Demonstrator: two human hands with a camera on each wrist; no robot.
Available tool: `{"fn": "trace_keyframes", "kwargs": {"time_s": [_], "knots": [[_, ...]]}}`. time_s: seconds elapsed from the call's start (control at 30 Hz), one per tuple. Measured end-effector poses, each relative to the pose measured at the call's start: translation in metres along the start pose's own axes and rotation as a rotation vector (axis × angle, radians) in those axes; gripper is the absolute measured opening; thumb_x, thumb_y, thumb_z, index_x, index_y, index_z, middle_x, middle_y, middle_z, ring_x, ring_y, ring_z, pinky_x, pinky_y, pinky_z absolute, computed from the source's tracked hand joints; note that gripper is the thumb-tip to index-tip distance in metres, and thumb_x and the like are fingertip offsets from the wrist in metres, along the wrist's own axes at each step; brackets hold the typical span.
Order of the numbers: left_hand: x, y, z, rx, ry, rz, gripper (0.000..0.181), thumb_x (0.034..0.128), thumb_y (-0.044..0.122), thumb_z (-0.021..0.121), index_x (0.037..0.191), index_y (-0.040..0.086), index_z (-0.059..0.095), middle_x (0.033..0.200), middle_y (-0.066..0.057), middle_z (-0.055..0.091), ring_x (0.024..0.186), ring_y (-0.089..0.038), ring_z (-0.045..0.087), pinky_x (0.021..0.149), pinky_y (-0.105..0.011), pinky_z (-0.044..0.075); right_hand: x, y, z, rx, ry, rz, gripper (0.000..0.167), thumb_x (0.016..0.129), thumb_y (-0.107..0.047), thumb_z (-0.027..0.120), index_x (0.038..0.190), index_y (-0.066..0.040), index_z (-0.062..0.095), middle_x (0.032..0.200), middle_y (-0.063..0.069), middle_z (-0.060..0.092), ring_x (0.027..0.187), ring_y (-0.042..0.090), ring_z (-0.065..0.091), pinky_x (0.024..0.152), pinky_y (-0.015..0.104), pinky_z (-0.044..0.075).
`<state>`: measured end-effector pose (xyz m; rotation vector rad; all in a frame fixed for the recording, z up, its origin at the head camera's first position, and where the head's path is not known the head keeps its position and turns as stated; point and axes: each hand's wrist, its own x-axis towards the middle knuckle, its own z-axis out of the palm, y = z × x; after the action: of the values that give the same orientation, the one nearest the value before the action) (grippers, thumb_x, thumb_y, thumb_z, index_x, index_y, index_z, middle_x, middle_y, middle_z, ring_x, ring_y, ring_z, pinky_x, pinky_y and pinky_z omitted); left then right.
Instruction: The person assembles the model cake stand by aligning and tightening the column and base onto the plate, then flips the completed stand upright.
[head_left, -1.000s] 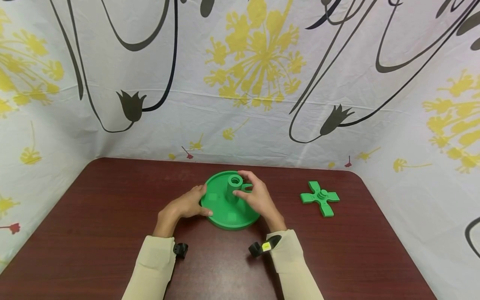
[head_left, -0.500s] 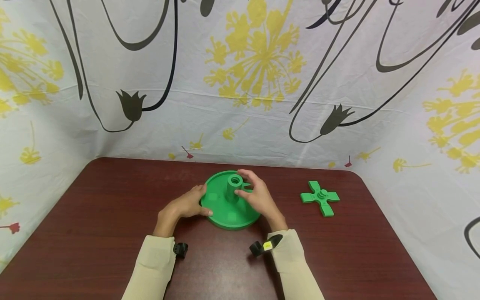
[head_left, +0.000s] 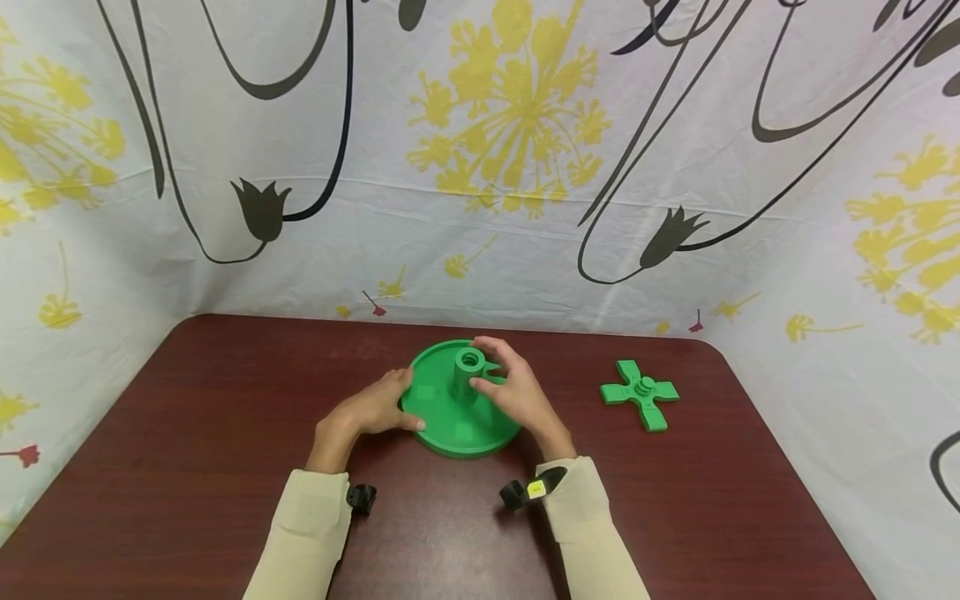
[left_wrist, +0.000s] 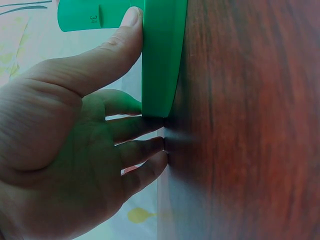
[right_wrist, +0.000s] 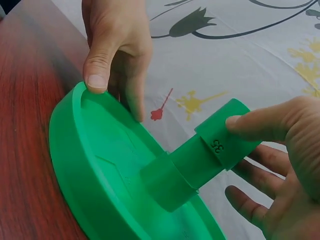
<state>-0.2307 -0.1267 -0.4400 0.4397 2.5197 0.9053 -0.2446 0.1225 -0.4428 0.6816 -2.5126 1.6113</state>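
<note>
A shallow round green base (head_left: 450,432) with a raised rim lies on the table. Upright from its middle stands a green threaded post (head_left: 462,383), hollow at the top; the right wrist view shows the post (right_wrist: 192,157) in stepped sections, marked 35. My left hand (head_left: 375,405) grips the base's left side, thumb on the rim and fingers around the outer edge, as the left wrist view of the base (left_wrist: 162,55) confirms. My right hand (head_left: 519,396) pinches the upper part of the post, thumb on the near side, fingers partly hidden behind.
A green cross-shaped piece (head_left: 643,390) with a short threaded stub lies to the right on the dark red-brown table (head_left: 187,467). A white cloth (head_left: 480,267) with flower prints hangs behind the table and at both sides.
My right thumb has shifted slightly to the right around the post. The left hand, the base and the cross-shaped piece have stayed in place.
</note>
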Motion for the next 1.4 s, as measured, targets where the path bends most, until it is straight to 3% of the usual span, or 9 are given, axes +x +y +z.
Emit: {"fn": "trace_keyframes", "kwargs": {"time_s": [0.23,0.57,0.87,1.07,1.4], "knots": [[-0.001,0.001,-0.0007,0.002,0.002,0.003,0.094,0.0905,0.025,0.075,0.156,-0.007,0.015,0.162,-0.026,0.015,0.151,-0.043,0.009,0.119,-0.058,0.019,0.0002,-0.0032,0.0,-0.011,0.005,0.019,0.057,0.086,0.002,0.074,0.138,-0.002,0.053,0.141,0.02,0.055,0.127,0.032,0.055,0.097,0.05,0.05],[-0.0008,0.0009,0.0,0.004,0.003,0.002,0.095,0.0902,0.026,0.075,0.156,-0.007,0.015,0.162,-0.026,0.016,0.151,-0.043,0.009,0.119,-0.058,0.019,-0.0013,-0.0036,0.004,-0.084,0.063,0.067,0.057,0.083,-0.006,0.08,0.135,-0.01,0.058,0.126,0.012,0.063,0.115,0.028,0.059,0.095,0.05,0.051],[0.0002,0.0002,0.0001,0.0,-0.002,-0.003,0.094,0.0905,0.026,0.075,0.156,-0.006,0.015,0.162,-0.026,0.015,0.151,-0.043,0.009,0.119,-0.058,0.019,-0.0006,0.0006,0.0003,-0.008,0.001,0.014,0.059,0.085,0.004,0.074,0.139,-0.002,0.052,0.138,0.013,0.057,0.126,0.03,0.055,0.098,0.051,0.049],[0.0003,-0.0006,0.0001,0.004,0.001,0.004,0.094,0.0902,0.026,0.075,0.156,-0.007,0.015,0.162,-0.026,0.016,0.151,-0.043,0.009,0.119,-0.058,0.019,-0.0002,-0.0006,-0.0004,-0.021,-0.012,0.027,0.058,0.086,0.004,0.073,0.14,-0.006,0.052,0.142,0.019,0.054,0.127,0.031,0.054,0.098,0.049,0.049],[0.001,-0.0016,0.0005,0.005,0.005,0.003,0.096,0.0895,0.027,0.076,0.156,-0.006,0.015,0.162,-0.026,0.016,0.151,-0.043,0.009,0.119,-0.058,0.019,-0.0008,-0.0022,0.0023,-0.08,0.031,0.071,0.057,0.084,-0.003,0.079,0.136,-0.01,0.057,0.127,0.012,0.062,0.117,0.028,0.059,0.095,0.048,0.051]]}}
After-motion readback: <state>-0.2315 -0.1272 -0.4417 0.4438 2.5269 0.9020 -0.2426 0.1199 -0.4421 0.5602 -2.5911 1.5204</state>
